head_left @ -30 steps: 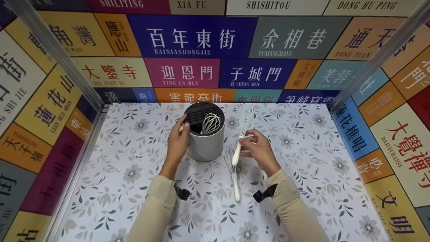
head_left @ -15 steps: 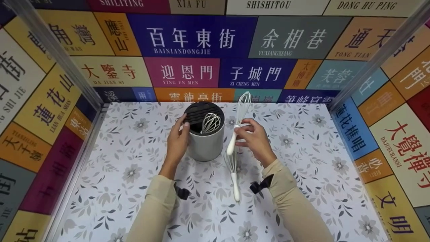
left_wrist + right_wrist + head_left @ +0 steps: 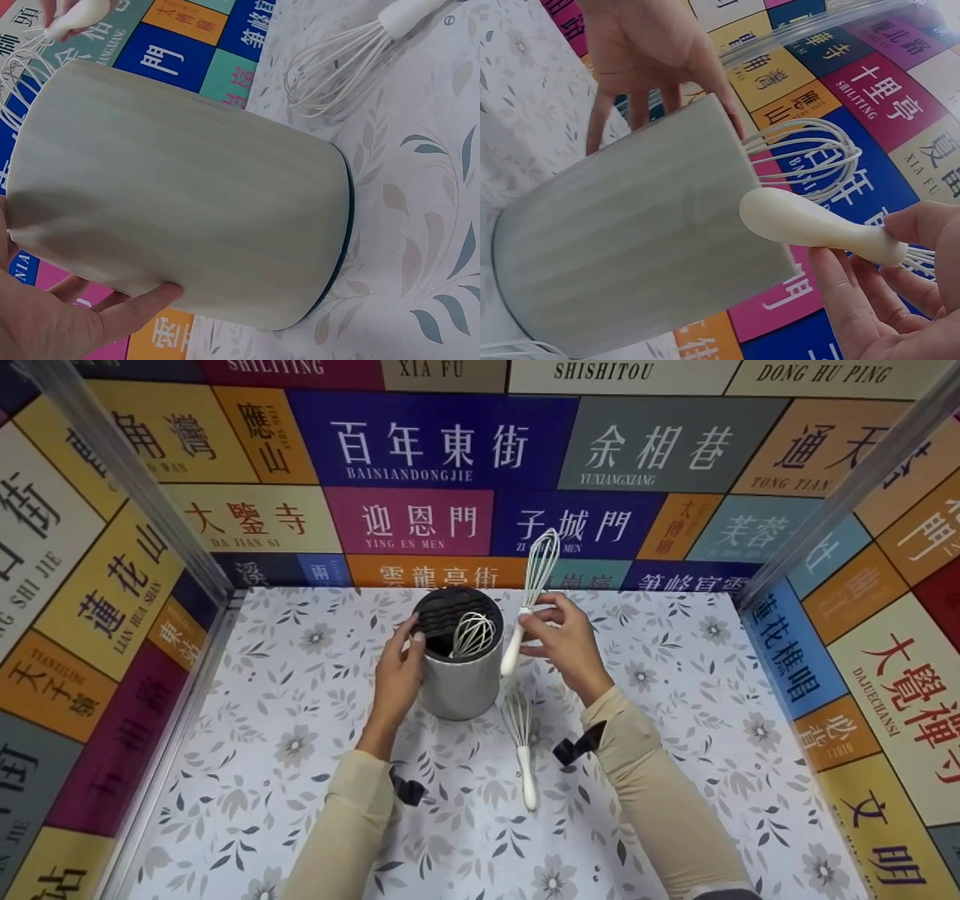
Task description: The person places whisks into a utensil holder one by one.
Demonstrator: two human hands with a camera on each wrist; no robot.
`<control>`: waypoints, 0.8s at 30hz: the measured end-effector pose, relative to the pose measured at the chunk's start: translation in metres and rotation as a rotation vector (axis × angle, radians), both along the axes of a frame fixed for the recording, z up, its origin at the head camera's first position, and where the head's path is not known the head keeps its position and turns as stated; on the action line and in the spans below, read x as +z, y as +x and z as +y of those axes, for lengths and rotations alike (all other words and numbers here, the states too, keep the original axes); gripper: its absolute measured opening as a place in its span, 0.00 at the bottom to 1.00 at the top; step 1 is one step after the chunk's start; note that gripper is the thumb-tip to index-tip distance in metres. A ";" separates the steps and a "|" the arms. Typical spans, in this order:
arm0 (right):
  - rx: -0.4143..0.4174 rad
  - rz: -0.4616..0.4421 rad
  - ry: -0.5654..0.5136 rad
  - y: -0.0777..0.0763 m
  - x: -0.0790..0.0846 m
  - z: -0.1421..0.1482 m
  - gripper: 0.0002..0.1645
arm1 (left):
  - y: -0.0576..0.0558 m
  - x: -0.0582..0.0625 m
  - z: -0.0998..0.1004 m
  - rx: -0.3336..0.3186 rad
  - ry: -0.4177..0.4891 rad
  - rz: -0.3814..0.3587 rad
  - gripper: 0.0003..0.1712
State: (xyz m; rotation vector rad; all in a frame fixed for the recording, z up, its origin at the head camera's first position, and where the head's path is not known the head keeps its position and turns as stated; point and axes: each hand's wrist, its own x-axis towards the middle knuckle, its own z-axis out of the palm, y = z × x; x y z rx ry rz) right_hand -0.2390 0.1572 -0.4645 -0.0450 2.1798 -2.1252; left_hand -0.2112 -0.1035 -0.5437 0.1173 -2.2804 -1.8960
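Observation:
A round grey utensil holder point(image 3: 461, 690) with a black slotted insert stands upright on the table. My left hand point(image 3: 399, 667) holds its left side, fingers and thumb spread along the wall near the rim. A whisk point(image 3: 474, 634) stands in the holder, its wire loops above the insert. My right hand point(image 3: 566, 641) pinches a second whisk point(image 3: 512, 651) at the top of its white handle, wires up and handle end down, beside the holder's right rim. In the right wrist view this whisk's handle point(image 3: 802, 217) overlaps the rim. A third whisk point(image 3: 528, 780) lies on the table.
A white cloth point(image 3: 300, 817) with grey flowers and leaves covers the table. Colourful panels point(image 3: 427, 442) with lettering stand behind and at both sides, with clear strips point(image 3: 832, 517) at the corners. Each wrist wears a black strap mount point(image 3: 579, 744).
My right hand has lifted the second whisk up and slightly left, closer to the holder's rim. My left hand and the holder have stayed in place.

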 end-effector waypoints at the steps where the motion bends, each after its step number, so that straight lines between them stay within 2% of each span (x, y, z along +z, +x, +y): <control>1: -0.006 0.009 0.001 -0.002 0.003 0.000 0.25 | 0.000 0.000 0.000 0.000 0.001 -0.002 0.26; 6: -0.037 0.052 -0.010 -0.011 0.015 -0.002 0.25 | 0.000 0.001 0.001 0.004 0.002 -0.004 0.26; 11: -0.074 0.096 -0.015 -0.019 0.020 -0.008 0.24 | 0.001 0.000 0.000 -0.006 -0.012 -0.002 0.26; 18: -0.094 0.182 -0.001 -0.026 0.020 -0.020 0.23 | 0.000 -0.001 0.000 0.003 -0.010 -0.004 0.26; 24: -0.071 0.221 0.038 -0.029 0.015 -0.027 0.24 | -0.001 -0.002 0.000 0.010 -0.018 0.005 0.26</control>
